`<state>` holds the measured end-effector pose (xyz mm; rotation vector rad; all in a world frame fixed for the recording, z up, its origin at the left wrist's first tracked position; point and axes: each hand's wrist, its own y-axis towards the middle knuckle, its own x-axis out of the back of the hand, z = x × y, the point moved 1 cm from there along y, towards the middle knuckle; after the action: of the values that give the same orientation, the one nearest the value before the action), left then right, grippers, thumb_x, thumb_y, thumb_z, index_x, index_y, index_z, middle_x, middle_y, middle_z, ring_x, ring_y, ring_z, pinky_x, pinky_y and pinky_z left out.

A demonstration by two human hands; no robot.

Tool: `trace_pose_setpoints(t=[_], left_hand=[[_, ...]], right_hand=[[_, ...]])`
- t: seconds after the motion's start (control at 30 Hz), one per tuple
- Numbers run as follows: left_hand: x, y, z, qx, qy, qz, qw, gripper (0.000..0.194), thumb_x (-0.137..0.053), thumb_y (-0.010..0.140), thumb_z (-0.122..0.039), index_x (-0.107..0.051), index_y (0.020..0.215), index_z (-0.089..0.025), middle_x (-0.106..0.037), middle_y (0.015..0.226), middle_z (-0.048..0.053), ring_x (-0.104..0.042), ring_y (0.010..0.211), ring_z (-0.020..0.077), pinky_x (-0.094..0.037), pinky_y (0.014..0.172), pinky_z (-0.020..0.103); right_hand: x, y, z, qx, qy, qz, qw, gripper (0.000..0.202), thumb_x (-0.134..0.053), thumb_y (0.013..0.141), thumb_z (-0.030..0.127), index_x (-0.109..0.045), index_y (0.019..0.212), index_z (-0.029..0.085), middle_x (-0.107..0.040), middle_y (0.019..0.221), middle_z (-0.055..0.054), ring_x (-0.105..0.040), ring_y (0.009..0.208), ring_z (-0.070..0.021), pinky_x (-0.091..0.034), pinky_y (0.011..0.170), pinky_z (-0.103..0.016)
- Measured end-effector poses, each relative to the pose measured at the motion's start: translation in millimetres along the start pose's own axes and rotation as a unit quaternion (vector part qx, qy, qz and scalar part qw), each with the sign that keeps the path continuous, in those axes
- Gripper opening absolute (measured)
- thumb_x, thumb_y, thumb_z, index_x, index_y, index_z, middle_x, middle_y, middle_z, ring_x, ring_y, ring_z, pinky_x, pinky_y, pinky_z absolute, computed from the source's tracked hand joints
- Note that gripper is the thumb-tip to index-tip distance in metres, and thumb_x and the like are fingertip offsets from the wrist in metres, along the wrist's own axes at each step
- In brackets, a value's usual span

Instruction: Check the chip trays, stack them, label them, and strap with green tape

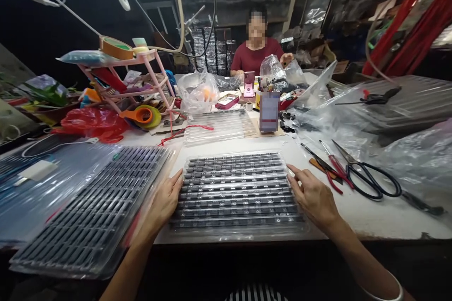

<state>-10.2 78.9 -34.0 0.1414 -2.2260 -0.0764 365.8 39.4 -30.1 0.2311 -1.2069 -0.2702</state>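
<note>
Tray (243, 233) lies flat on the bench (374, 223), low ctr of frame, rows of black parts running across it under clear plastic; I've got it by both ends; L hand (168, 198) is closed on the left edge, fingertips at the upper corner; R hand (314, 196) grips the right edge, thumb & fingers bent in against the plastic, pale bangle (398, 289) on that wrist, lower right.

Lower left, 2nd tray (56, 267) sits at a slant, same sort of dark rows, just beside my L forearm; charger (37, 171) far left; red bag (92, 124) above that, w/ a pink rack (163, 73) behind it, tape roll (116, 48) on top.

Over on the right of frame, near my R hand: scissors (360, 164), blades pointing up-left, red-handled tool (342, 170) right beside 'em; clear bags (420, 160) heaped along the right edge.

Mid-frame, phone (269, 112) propped upright past the tray, screen my way; clear sheets (219, 127) flat to its left; pink phone (249, 87) a bit further back; across the bench, upper ctr, a person in a red shirt (252, 62), one hand raised by a clear bag.
</note>
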Motion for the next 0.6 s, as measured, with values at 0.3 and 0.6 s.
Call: trace_pose_setpoints(t=[0.3, 0.6], left_hand=[[-10.7, 6, 1, -0.003, 0.09, -0.021, 0.996, 0.058, -0.027, 0.088, -0.042, -0.05, 0.13, -0.01, -0.06, 0.124, 0.015, -0.052, 0.119, 0.027, -0.037, 0.103, 0.04], [-8.7, 9, 3, 0.012, 0.088, -0.001, 0.996, 0.053, -0.034, 0.087, -0.045, -0.056, 0.125, -0.015, -0.061, 0.123, 0.014, -0.053, 0.118, 0.0307, -0.039, 0.1, 0.043]], right_hand=[[-6, 11, 5, -0.021, -0.076, 0.117, 0.99, 0.039, -0.028, 0.099, 0.028, -0.047, 0.132, 0.022, -0.061, 0.108, -0.008, -0.063, 0.076, -0.0215, -0.043, 0.061, -0.03], [-1, 17, 3, -0.016, -0.028, 0.202, 0.979, 0.036, -0.022, 0.098, 0.028, -0.038, 0.128, 0.017, -0.067, 0.079, -0.009, -0.064, 0.07, -0.0263, -0.036, 0.062, -0.03]])
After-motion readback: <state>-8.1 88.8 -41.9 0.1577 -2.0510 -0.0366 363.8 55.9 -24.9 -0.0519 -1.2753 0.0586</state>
